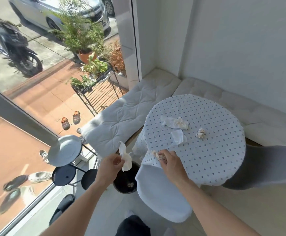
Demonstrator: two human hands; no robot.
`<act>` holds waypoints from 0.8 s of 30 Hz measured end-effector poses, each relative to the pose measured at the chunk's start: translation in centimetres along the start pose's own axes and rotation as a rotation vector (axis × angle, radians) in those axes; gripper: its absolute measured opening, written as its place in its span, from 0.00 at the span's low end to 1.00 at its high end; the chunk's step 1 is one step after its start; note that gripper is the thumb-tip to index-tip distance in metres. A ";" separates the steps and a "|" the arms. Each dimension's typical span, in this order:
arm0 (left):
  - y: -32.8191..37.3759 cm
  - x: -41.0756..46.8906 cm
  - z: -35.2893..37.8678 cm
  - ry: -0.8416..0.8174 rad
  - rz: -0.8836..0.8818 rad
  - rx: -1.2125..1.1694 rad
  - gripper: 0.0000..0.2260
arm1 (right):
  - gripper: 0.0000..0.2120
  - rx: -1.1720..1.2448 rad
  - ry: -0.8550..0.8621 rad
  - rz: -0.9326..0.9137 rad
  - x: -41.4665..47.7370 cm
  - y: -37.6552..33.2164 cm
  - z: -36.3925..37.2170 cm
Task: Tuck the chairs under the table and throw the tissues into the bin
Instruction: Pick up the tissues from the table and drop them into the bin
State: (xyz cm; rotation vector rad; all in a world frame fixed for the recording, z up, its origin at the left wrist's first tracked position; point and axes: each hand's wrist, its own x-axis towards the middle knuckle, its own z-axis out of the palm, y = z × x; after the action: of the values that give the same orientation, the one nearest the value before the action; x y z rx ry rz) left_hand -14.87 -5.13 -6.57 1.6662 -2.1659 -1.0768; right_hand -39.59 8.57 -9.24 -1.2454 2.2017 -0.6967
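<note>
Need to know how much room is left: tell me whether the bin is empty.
Not empty. The black bin, on the floor beside the table, has a pale crumpled piece at its bottom; otherwise its dark interior looks mostly bare.

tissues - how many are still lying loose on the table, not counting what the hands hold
3, though the far one may be two overlapping: a flat sheet with a crumpled wad farthest away, a flat white sheet nearer the middle, and a small crumpled ball to the right.
</note>
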 end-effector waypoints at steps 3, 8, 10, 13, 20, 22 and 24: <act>-3.0 0.3 -1.9 0.000 -0.034 0.003 0.06 | 0.09 -0.008 -0.042 -0.023 0.4 -2.3 2.2; -7.7 2.1 -4.7 -0.015 -0.082 -0.020 0.07 | 0.07 -0.009 -0.103 -0.001 2.7 -5.5 7.0; -10.1 3.3 -5.6 -0.051 -0.121 -0.042 0.08 | 0.07 -0.011 -0.126 0.040 3.7 -6.6 9.4; -13.7 5.4 -6.5 -0.125 -0.157 -0.046 0.07 | 0.05 -0.004 -0.159 0.098 4.5 -7.8 13.0; -19.1 9.3 -6.8 -0.269 -0.182 -0.037 0.06 | 0.07 0.008 -0.219 0.198 6.0 -9.1 19.9; -20.2 10.1 -6.1 -0.295 -0.214 -0.041 0.06 | 0.06 0.008 -0.247 0.231 6.4 -9.1 21.5; -21.7 10.8 -4.9 -0.303 -0.257 -0.059 0.08 | 0.06 0.013 -0.265 0.268 7.0 -8.6 22.8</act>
State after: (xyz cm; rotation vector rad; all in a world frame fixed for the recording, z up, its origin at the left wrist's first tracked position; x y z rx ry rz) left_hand 0.57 -19.02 -20.03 1.8991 -2.1010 -1.5377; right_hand -22.56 -5.56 -21.72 -0.9498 2.0849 -0.4126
